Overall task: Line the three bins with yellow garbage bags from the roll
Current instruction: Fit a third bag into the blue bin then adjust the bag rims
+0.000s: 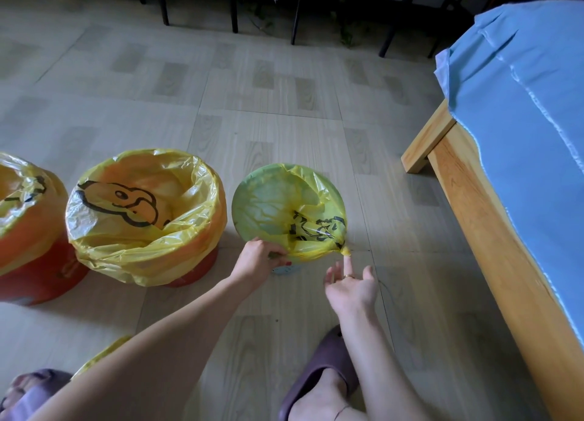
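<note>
The bed [518, 111] with its blue sheet stands at my right. On the floor [252, 104], two orange bins [41, 275] already wear yellow bags [142, 218]; the small blue bin [284, 269] beside them is almost hidden under its bag [284, 209]. My left hand [257, 258] pinches that bag's near edge. My right hand [350, 286] is spread, one fingertip touching the knotted corner [345, 250].

Yellow bags [148, 199] with black duck print line 2 orange bins [38, 275].
</note>
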